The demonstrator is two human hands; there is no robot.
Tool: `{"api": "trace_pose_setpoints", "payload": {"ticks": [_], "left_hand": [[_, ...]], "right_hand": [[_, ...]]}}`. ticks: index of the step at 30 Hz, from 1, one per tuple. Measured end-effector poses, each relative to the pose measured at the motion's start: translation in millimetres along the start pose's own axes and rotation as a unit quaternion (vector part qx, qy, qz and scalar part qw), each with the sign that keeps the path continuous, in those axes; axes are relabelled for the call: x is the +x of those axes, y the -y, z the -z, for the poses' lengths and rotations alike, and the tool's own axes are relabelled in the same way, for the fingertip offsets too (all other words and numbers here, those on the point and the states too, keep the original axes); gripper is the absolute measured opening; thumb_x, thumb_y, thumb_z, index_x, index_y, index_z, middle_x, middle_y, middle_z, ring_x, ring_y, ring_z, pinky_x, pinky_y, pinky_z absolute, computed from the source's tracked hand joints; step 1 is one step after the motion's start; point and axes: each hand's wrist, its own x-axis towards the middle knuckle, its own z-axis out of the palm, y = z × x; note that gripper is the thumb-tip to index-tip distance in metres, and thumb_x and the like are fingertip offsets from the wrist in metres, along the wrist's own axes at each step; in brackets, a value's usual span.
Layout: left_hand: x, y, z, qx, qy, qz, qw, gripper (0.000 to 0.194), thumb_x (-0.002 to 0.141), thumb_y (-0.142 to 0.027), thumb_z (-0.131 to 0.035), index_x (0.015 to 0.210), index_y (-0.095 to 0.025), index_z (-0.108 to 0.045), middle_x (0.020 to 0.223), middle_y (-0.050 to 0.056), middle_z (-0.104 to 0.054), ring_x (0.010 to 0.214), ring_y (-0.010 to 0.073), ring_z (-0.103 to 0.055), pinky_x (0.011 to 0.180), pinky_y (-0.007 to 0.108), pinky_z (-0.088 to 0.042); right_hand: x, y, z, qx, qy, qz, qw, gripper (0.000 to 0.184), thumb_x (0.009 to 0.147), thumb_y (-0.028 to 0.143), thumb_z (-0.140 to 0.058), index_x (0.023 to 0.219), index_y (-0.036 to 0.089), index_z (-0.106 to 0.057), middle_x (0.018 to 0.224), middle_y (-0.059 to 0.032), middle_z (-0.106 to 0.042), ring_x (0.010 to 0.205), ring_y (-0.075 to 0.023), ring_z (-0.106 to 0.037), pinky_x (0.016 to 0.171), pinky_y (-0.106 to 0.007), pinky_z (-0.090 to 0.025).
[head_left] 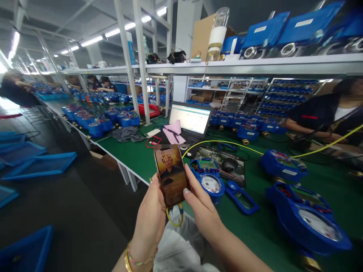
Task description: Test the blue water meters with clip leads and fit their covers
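Between my two hands is an upright smartphone (172, 177), its lock screen lit and showing the time. My left hand (149, 215) wraps the phone's left side and lower edge. On the right side, my right hand (202, 207) grips the phone, the thumb lying over the lower right of the screen. A yellow cable hangs below the phone; whether it joins the phone I cannot tell. Just right of my right hand, a blue water meter (211, 183) lies with its dial and circuit board showing. Beside it rests a loose blue cover frame (242, 198).
An open laptop (188, 119) with pink paper on it stands behind the phone. More blue meters (309, 215) sit on the green bench at right. A mouse (229, 164) lies on a mat. Blue trays (42, 166) lie on the floor. A co-worker (326, 113) sits at right.
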Motion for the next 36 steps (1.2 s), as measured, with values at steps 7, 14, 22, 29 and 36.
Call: {"api": "trace_pose_setpoints", "payload": {"ticks": [7,14,22,29,36], "left_hand": [[-16,9,1.3,-0.017,-0.023,0.035,0.999,0.035,0.098,-0.038,-0.043,0.123,-0.017,-0.058,0.124,0.007,-0.062,0.124,0.0273,-0.049,0.103,0.040,-0.044],[-20,16,-0.9,-0.006,-0.018,0.071,0.997,0.038,0.098,-0.042,-0.045,0.126,-0.020,-0.056,0.127,0.007,-0.060,0.124,0.0286,-0.049,0.104,0.043,-0.042],[-16,22,-3.8,-0.011,-0.004,0.089,0.996,0.043,0.089,-0.051,-0.059,0.121,-0.022,-0.061,0.124,0.006,-0.062,0.123,0.0320,-0.049,0.102,0.045,-0.044],[-10,23,-8.5,-0.011,-0.002,0.072,0.997,0.039,0.093,-0.047,-0.053,0.121,-0.021,-0.061,0.127,0.005,-0.060,0.127,0.0300,-0.046,0.106,0.043,-0.040],[-9,24,-10.1,-0.002,0.002,0.074,0.997,0.041,0.095,-0.049,-0.047,0.119,-0.019,-0.062,0.118,0.007,-0.065,0.122,0.0290,-0.050,0.105,0.043,-0.040]], "right_hand": [[-26,-14,19,-0.114,0.078,0.029,0.990,0.081,0.081,0.013,-0.052,0.153,0.019,-0.016,0.153,-0.0083,-0.028,0.138,-0.0241,-0.032,0.114,-0.042,-0.032],[-26,-17,23,-0.163,-0.013,0.051,0.985,0.057,0.087,0.015,-0.049,0.143,0.016,-0.039,0.130,-0.0101,-0.058,0.114,-0.0207,-0.060,0.097,-0.034,-0.052],[-29,-19,37,-0.261,-0.053,0.139,0.954,0.045,0.093,0.014,-0.038,0.137,0.019,-0.049,0.127,-0.0074,-0.060,0.114,-0.0193,-0.060,0.099,-0.033,-0.051],[-36,-17,51,-0.310,-0.031,0.233,0.921,0.052,0.087,0.008,-0.041,0.138,0.019,-0.044,0.136,-0.0111,-0.048,0.126,-0.0243,-0.047,0.104,-0.042,-0.044],[-44,-18,53,-0.339,0.060,0.294,0.892,0.047,0.080,0.013,-0.047,0.127,0.016,-0.052,0.143,-0.0129,-0.035,0.128,-0.0315,-0.040,0.104,-0.049,-0.040]]}}
